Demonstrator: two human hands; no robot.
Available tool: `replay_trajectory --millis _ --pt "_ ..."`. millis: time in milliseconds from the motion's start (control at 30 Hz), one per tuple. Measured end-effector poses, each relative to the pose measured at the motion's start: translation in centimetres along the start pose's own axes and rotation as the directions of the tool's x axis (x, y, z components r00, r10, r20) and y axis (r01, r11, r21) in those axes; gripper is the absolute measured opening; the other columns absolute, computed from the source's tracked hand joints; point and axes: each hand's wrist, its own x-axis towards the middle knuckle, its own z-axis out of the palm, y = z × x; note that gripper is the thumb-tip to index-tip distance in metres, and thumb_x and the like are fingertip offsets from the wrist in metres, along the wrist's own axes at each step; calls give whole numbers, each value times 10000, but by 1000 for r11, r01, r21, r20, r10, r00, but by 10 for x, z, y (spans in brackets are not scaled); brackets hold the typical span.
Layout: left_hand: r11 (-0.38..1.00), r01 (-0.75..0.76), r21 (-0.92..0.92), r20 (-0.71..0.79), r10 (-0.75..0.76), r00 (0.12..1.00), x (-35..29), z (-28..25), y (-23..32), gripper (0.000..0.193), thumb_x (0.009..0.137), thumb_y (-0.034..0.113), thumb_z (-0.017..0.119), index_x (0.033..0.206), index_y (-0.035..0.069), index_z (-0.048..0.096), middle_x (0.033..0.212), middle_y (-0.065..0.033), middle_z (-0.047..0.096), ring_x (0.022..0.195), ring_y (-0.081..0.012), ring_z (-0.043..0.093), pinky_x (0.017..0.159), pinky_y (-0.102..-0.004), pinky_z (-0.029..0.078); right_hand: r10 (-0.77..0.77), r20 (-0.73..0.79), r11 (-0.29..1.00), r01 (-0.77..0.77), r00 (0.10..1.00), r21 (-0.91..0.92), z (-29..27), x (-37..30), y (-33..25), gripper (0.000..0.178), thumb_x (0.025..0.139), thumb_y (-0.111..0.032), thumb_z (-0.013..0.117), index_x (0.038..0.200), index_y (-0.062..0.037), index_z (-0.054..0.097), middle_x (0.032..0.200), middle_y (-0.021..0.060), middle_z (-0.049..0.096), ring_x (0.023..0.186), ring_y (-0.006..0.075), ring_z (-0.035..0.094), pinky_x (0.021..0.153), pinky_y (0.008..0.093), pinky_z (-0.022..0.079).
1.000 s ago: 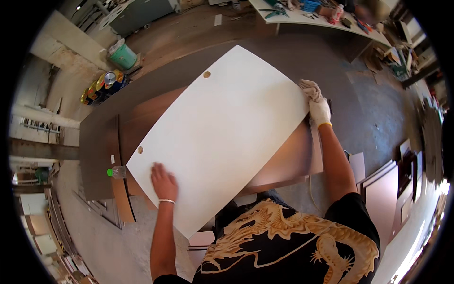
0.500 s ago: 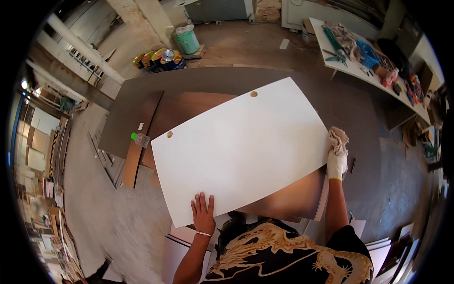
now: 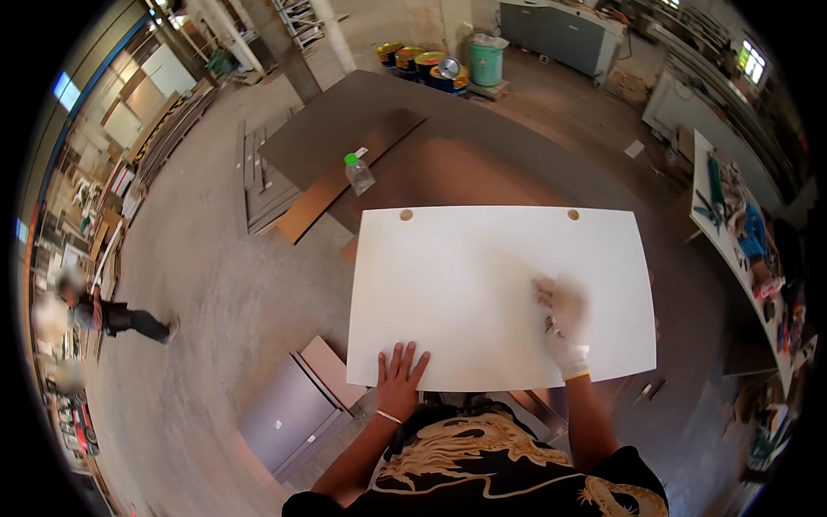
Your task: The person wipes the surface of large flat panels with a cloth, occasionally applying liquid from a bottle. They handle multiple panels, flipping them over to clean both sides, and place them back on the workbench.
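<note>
A white rectangular panel lies in front of me, with two round holes near its far edge, a left hole and a right hole. My bare left hand rests flat on its near left corner, fingers spread. On the right half, my right hand, in a white knit glove, presses a crumpled beige rag against the surface. Motion blurs this hand and partly hides the rag. Brown boards lie beneath and beyond the panel.
A clear bottle with green cap stands on the boards. Paint cans and a green bucket are at the back. On the right is a tool-strewn table. Grey panels lie at lower left; another person is farther left.
The white panel now lies squarer to me instead of slanted. My right hand has moved with the rag from the panel's right edge onto its face. The view has shifted, showing another person.
</note>
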Motion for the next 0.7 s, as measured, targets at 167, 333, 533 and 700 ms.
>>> replay_trajectory --millis 167,333,533,700 --pt "964 245 107 -146 -229 963 -30 1 -57 785 812 2 628 1545 260 513 1657 -170 371 1515 -453 340 1220 -681 208 -34 106 740 96 994 -665 -13 -19 31 480 983 -238 520 1441 -117 595 1576 130 511 1521 287 385 1295 432 216" --pt "975 222 -11 -160 -221 962 -41 9 -87 802 801 -20 635 1545 251 508 1649 -238 342 1314 -466 517 1036 -590 467 331 -106 871 -347 938 -348 -40 -10 -16 439 1035 -260 492 1428 -90 590 1550 112 519 1467 261 431 1223 406 304" --pt "997 77 -21 -142 -79 987 -51 7 -67 767 807 7 638 1525 262 546 1640 -247 366 1001 -356 618 824 -436 563 -362 303 901 414 882 -130 92 -34 -143 479 978 -318 570 1415 -123 605 1483 135 577 1442 311 467 1268 480 231" --pt "985 152 -78 -241 -167 956 -71 15 -52 776 722 41 698 1460 263 616 1618 -231 412 971 -353 622 783 -428 559 -489 716 595 791 498 -144 242 -50 -222 495 972 -354 570 1414 -135 608 1468 130 600 1491 323 407 1293 534 156"
